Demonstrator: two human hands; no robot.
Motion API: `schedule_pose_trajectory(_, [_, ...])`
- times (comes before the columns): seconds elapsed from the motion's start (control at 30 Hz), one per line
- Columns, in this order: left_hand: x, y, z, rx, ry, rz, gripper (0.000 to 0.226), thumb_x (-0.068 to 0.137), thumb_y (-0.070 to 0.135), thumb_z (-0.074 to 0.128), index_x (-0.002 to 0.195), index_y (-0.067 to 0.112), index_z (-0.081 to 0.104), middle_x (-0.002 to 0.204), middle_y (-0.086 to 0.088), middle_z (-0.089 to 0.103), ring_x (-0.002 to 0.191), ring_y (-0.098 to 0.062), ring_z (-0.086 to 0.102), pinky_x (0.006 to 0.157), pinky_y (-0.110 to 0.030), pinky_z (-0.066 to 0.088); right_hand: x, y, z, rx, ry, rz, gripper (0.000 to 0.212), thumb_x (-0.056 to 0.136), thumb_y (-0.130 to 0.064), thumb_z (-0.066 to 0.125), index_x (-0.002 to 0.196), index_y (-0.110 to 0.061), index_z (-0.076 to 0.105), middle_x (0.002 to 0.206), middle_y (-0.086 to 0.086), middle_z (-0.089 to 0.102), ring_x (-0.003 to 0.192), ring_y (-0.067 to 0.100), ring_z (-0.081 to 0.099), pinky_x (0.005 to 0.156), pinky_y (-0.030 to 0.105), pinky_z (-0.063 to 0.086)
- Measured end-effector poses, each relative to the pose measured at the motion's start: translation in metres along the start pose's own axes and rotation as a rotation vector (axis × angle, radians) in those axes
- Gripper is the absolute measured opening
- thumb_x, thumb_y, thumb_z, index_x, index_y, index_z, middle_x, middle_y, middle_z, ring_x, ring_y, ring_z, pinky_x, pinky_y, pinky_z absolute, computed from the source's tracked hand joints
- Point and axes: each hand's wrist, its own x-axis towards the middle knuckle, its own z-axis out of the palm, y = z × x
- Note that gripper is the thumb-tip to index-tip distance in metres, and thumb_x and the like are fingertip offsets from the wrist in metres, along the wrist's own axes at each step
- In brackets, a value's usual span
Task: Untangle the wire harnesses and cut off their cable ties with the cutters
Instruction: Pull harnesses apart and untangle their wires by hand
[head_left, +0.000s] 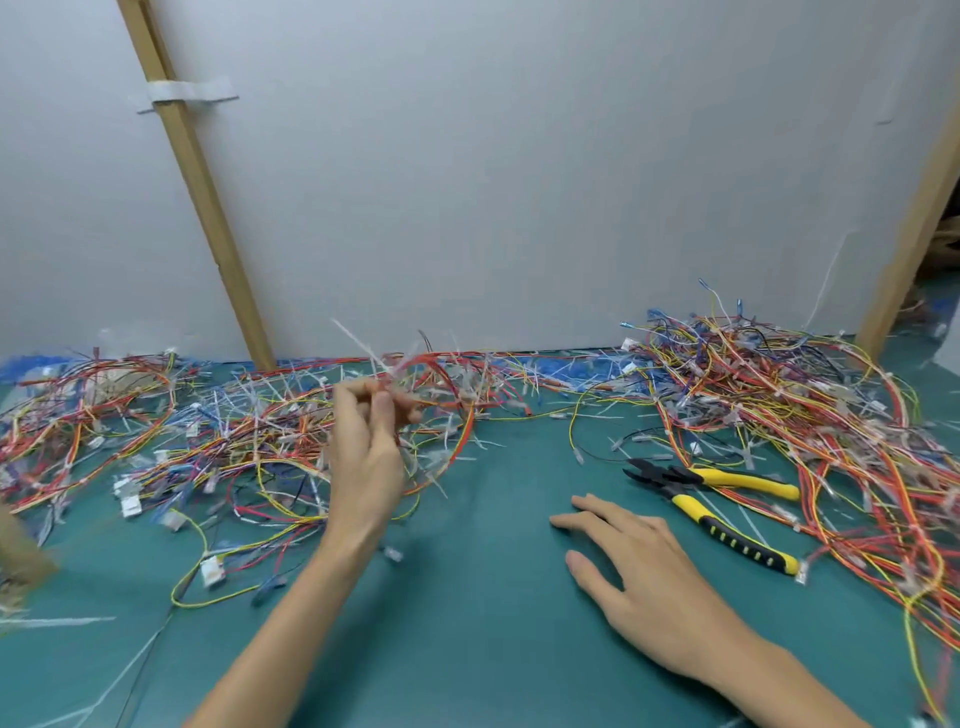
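Note:
My left hand is raised above the green mat and pinches a red and orange wire harness bristling with white cable ties; the harness loops down to the right of the hand. Flat on the mat, fingers spread, lies my right hand, holding nothing. The cutters, with yellow and black handles and black jaws pointing left, lie on the mat just right of my right hand, apart from it.
A tangled pile of harnesses covers the left of the green mat; a second pile fills the right side. A white wall panel with wooden battens stands behind. A cardboard box corner shows at the left edge.

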Motion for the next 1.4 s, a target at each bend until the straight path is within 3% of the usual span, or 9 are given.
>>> schedule_pose_trajectory(0.17, [-0.021, 0.009, -0.002, -0.037, -0.422, -0.049, 0.013, 0.094, 0.015, 0.061, 0.085, 0.008, 0.054, 0.076, -0.007, 0.066, 0.075, -0.011, 0.062, 0.071, -0.015, 0.044, 0.009, -0.003, -0.007, 0.535, 0.229, 0.095, 0.027, 0.104, -0.025, 0.050, 0.096, -0.029, 0.076, 0.100, -0.019, 0.072, 0.095, -0.002, 0.066, 0.082, 0.011, 0.044])
schedule_pose_trajectory(0.37, [-0.026, 0.007, -0.006, 0.075, -0.715, -0.073, 0.031, 0.086, 0.024, 0.063, 0.075, -0.002, 0.052, 0.067, -0.014, 0.065, 0.064, -0.019, 0.061, 0.069, -0.033, 0.047, 0.059, -0.020, -0.011, 1.051, -0.057, 0.487, 0.044, 0.108, -0.033, 0.039, 0.101, -0.004, 0.071, 0.081, 0.014, 0.076, 0.059, 0.020, 0.069, 0.039, 0.022, 0.040])
schedule_pose_trajectory(0.47, [-0.031, -0.002, -0.005, 0.333, -0.828, 0.048, 0.029, 0.082, 0.030, 0.068, 0.072, 0.007, 0.053, 0.066, -0.009, 0.063, 0.063, -0.026, 0.057, 0.063, -0.034, 0.044, 0.090, -0.034, -0.007, 1.029, -0.220, 0.501, 0.044, 0.105, -0.043, 0.042, 0.111, -0.005, 0.064, 0.081, 0.011, 0.076, 0.057, 0.017, 0.067, 0.037, 0.021, 0.039])
schedule_pose_trajectory(0.57, [-0.035, -0.013, -0.003, 0.524, -0.890, 0.145, 0.026, 0.081, 0.038, 0.072, 0.079, 0.017, 0.056, 0.068, 0.001, 0.061, 0.064, -0.018, 0.055, 0.063, -0.027, 0.043, 0.110, -0.046, -0.002, 0.832, -0.286, 0.428, 0.034, 0.098, -0.048, 0.057, 0.090, -0.017, 0.069, 0.071, 0.002, 0.068, 0.047, 0.009, 0.051, 0.037, 0.017, 0.031])
schedule_pose_trajectory(0.73, [-0.030, -0.036, -0.004, 0.721, -0.652, 0.298, 0.032, 0.085, 0.019, 0.071, 0.106, 0.023, 0.047, 0.102, 0.011, 0.057, 0.094, -0.016, 0.054, 0.083, -0.032, 0.040, 0.124, -0.049, -0.007, 0.520, -0.073, 0.399, 0.021, 0.097, -0.031, 0.063, 0.087, -0.019, 0.077, 0.047, -0.004, 0.044, 0.044, 0.010, 0.043, 0.041, 0.020, 0.033])
schedule_pose_trajectory(0.9, [-0.018, -0.052, -0.010, 0.954, -0.480, 0.343, 0.021, 0.091, 0.025, 0.065, 0.109, 0.020, 0.054, 0.110, 0.005, 0.064, 0.108, -0.023, 0.055, 0.099, -0.030, 0.030, 0.122, -0.052, -0.052, 0.445, 0.099, 0.179, 0.027, 0.102, -0.027, 0.055, 0.090, -0.018, 0.076, 0.046, -0.003, 0.055, 0.042, 0.004, 0.053, 0.047, 0.015, 0.038])
schedule_pose_trajectory(1.1, [-0.004, -0.053, -0.019, 1.089, -0.292, 0.385, 0.027, 0.081, 0.015, 0.074, 0.105, 0.016, 0.062, 0.103, -0.004, 0.067, 0.108, -0.028, 0.060, 0.105, -0.038, 0.032, 0.110, -0.062, -0.110, 0.749, 0.122, -0.010, 0.023, 0.107, -0.012, 0.044, 0.089, -0.017, 0.059, 0.071, 0.003, 0.062, 0.067, 0.010, 0.067, 0.048, 0.018, 0.037])
schedule_pose_trajectory(1.27, [0.000, -0.046, -0.026, 0.991, -0.202, 0.425, 0.064, 0.068, 0.018, 0.087, 0.125, 0.013, 0.059, 0.115, -0.004, 0.066, 0.109, -0.028, 0.058, 0.101, -0.034, 0.034, 0.089, -0.048, -0.109, 0.788, 0.193, -0.018, 0.024, 0.105, -0.008, 0.045, 0.089, -0.019, 0.059, 0.065, -0.005, 0.063, 0.071, 0.012, 0.069, 0.051, 0.020, 0.038])
schedule_pose_trajectory(1.4, [0.001, -0.044, -0.029, 0.974, -0.189, 0.448, 0.067, 0.064, 0.030, 0.091, 0.122, 0.016, 0.060, 0.114, -0.001, 0.067, 0.110, -0.024, 0.058, 0.106, -0.035, 0.031, 0.074, -0.029, -0.088, 0.837, 0.299, 0.070, 0.020, 0.105, -0.008, 0.046, 0.092, -0.017, 0.059, 0.063, -0.002, 0.067, 0.072, 0.015, 0.065, 0.052, 0.026, 0.034])
